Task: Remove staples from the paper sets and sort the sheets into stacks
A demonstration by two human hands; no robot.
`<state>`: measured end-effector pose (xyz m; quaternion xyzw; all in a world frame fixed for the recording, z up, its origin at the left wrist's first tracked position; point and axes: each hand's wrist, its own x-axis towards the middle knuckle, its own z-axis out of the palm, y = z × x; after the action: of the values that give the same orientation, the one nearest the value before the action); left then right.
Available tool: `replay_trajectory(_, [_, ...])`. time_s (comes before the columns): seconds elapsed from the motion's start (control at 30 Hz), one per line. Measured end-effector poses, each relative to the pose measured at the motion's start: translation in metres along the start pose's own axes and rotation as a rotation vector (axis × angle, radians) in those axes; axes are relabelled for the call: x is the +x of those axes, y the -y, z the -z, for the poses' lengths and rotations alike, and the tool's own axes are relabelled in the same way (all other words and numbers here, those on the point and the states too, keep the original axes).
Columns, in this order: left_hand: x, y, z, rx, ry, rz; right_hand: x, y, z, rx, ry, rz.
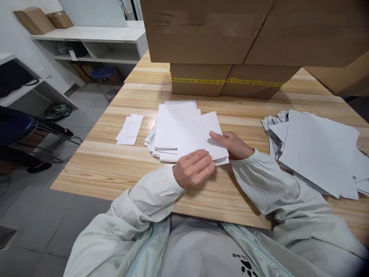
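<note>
A folded white sheet of paper (pixel 198 136) is between my two hands, tilted over the right side of a stack of folded papers (pixel 173 119). My right hand (pixel 235 144) grips its right edge, with the thumb on top and the fingers underneath. At the near edge, my left hand (pixel 194 168) has its fingers curled closed against the paper. Some printed edges show low on the stack's left side. A loose pile of larger white sheets (pixel 318 150) lies to the right of my right arm, with printed sheets partly showing beneath.
Two small white slips (pixel 129 130) lie left of the stack. Large cardboard boxes (pixel 201 32) are stacked at the back of the wooden table (pixel 109 169). On the floor to the left stand blue stools (pixel 103 73) and white shelves (pixel 112 34). A person's dark-clad legs (pixel 17 159) show at the far left.
</note>
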<state>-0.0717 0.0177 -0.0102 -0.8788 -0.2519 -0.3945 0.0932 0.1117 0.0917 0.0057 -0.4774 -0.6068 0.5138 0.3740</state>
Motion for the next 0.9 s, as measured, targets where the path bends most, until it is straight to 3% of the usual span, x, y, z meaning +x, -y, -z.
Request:
replay_trajectory(0.07, [0.002,-0.009,0.003,-0.09,0.001,-0.02,-0.011,-0.004,0.009,0.046,0.012,-0.073])
replay_trajectory(0.13, [0.005,-0.013,0.007,-0.163,-0.093,0.078,-0.027,-0.012,0.021,0.102,-0.095,-0.091])
replay_trajectory(0.27, [0.011,-0.003,0.015,-0.457,-0.327,0.626,-0.061,-0.031,0.048,0.232,-0.315,0.034])
replay_trajectory(0.3, [0.013,0.002,0.015,-0.612,-0.32,0.75,-0.068,-0.035,0.052,0.268,-0.313,0.056])
replay_trajectory(0.4, [0.016,0.008,0.011,-1.173,-0.091,0.996,-0.082,-0.039,0.054,0.283,-0.21,0.047])
replay_trajectory(0.47, [0.016,0.005,0.006,-1.473,0.023,1.08,-0.086,-0.039,0.047,0.238,-0.121,0.011])
replay_trajectory(0.53, [0.014,-0.001,0.001,-1.66,0.055,1.128,-0.088,-0.04,0.039,0.203,-0.048,-0.036])
replay_trajectory(0.7, [0.006,-0.006,-0.009,-1.789,-0.004,1.277,-0.092,-0.047,0.031,0.167,0.026,-0.095])
replay_trajectory(0.8, [0.005,-0.002,-0.009,-1.838,-0.083,1.421,-0.084,-0.054,0.052,0.252,-0.054,-0.091])
replay_trajectory(0.9, [0.009,-0.001,-0.003,-1.948,-0.179,1.496,-0.065,-0.066,0.091,0.555,-0.214,0.053])
